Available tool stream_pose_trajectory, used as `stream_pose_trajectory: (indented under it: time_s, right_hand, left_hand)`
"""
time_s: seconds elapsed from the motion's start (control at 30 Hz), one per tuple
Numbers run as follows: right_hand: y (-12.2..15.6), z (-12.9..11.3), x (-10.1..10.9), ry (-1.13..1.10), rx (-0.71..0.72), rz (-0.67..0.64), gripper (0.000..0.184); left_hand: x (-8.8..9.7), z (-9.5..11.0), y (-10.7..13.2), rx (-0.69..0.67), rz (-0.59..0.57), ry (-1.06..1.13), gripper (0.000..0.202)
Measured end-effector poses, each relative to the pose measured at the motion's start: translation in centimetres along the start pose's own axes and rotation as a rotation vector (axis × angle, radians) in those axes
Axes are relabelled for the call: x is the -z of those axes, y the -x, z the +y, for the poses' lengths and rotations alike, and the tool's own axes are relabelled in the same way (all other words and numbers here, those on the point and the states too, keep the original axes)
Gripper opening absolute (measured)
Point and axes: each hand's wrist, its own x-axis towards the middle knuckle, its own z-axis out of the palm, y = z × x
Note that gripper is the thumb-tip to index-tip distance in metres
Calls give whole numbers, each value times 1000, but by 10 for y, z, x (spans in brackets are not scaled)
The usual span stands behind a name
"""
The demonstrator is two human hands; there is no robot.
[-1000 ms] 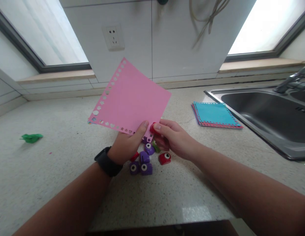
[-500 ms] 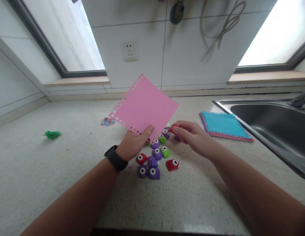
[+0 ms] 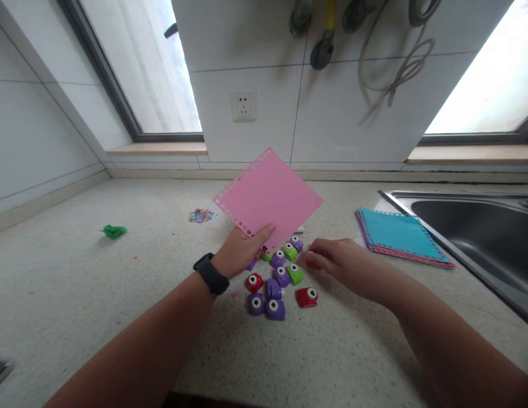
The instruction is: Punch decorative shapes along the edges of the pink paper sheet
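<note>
My left hand [image 3: 242,253] pinches the lower edge of a pink paper sheet [image 3: 270,195] and holds it tilted above the counter. Small punched shapes line two edges of the sheet. My right hand [image 3: 344,263] rests low on the counter to the right, fingers closed on a small red punch [image 3: 313,264] that touches the surface. Between and below the hands lies a cluster of small craft punches: purple ones [image 3: 273,306], green ones [image 3: 294,273] and red ones [image 3: 307,297]. A black watch [image 3: 210,273] is on my left wrist.
A stack of punched sheets with a blue one on top [image 3: 397,233] lies beside a steel sink [image 3: 480,226] at the right. A green scrap [image 3: 114,230] and a small heap of paper confetti [image 3: 200,215] lie at the left. A wall socket [image 3: 244,106] and hanging cord are behind.
My right hand has drawn the red punch away from the pink sheet's edge and lowered it to the counter. The view has tilted up; the left hand still holds the sheet.
</note>
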Motion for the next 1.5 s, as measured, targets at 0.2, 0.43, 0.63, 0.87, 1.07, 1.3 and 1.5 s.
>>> stream_pose_trajectory:
  time_s: [0.2,0.43,0.63,0.87,1.07,1.3,1.5]
  right_hand:
    - [-2,-8,-6,142,43,19,35]
    - [-2,-7,-9,60,102,38,28]
    - [-5,-2,-4,-38,72,111,20]
    - [-19,0,-15,-68,75,281,19]
    - [-27,3,-26,-28,132,333,13]
    - [-21,10,-15,-54,68,327,7]
    - [-15,14,-7,-12,118,304,15]
  left_hand:
    - [-3,-1,0,23,-11,47,43]
    - [-5,1,-1,30,65,124,32]
    - [-3,1,-2,13,171,171,31]
    - [0,-8,-6,-63,287,120,36]
    - [-1,-4,-5,-108,298,90,31]
    - [1,0,-5,-133,298,97,27]
    - [1,-2,-6,-186,308,66,25]
